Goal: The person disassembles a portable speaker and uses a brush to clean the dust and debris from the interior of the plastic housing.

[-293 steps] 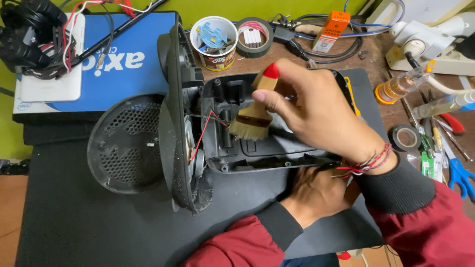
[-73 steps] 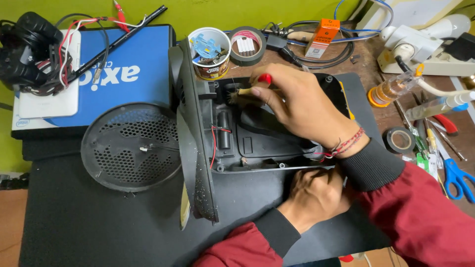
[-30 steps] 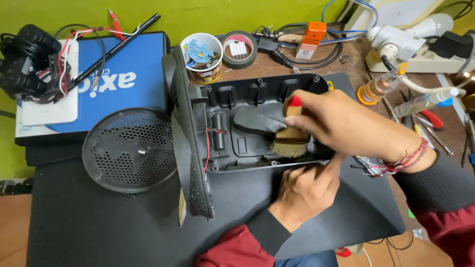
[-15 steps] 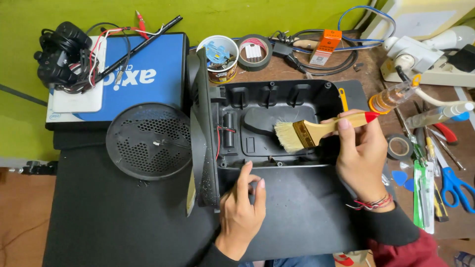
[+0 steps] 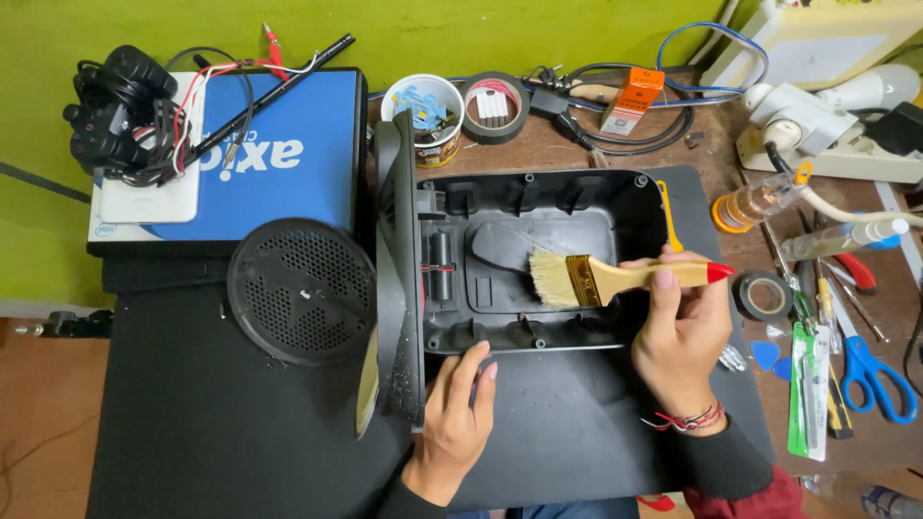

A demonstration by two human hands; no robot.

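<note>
Nearest the camera, the left hand (image 5: 457,423) lies on the black mat (image 5: 240,442), its fingers close together and pressing the near rim of the shell (image 5: 529,259); they hold nothing. Just right of it the right hand (image 5: 678,332) rises with a red-and-white string at the wrist. Its fingers and thumb are clamped on the wooden handle of the brush (image 5: 615,277).

The brush lies level, pale bristles pointing left, a brass-coloured band behind them and a red tip on the handle end. The bristles sit over the middle of the shell, by a grey oval hump in its floor.

The shell is a black plastic tub, open side up, in the middle of the mat. It has moulded ribs and screw posts along its near and far walls, and red wire at its left end. Its front panel (image 5: 396,279) stands on edge at the left, dusty. A round black grille (image 5: 300,290) lies flat beside that.

To the right, on the brown table, lie blue scissors (image 5: 870,370), a green flat pack (image 5: 806,389) and a tape roll (image 5: 766,295).

Farther off are a blue box (image 5: 279,154) with white lettering, a white card under a tangle of black leads on its left, a round cup (image 5: 423,115) of small blue parts, a second tape roll (image 5: 495,104), and a small orange carton (image 5: 635,96) standing among cables.
</note>
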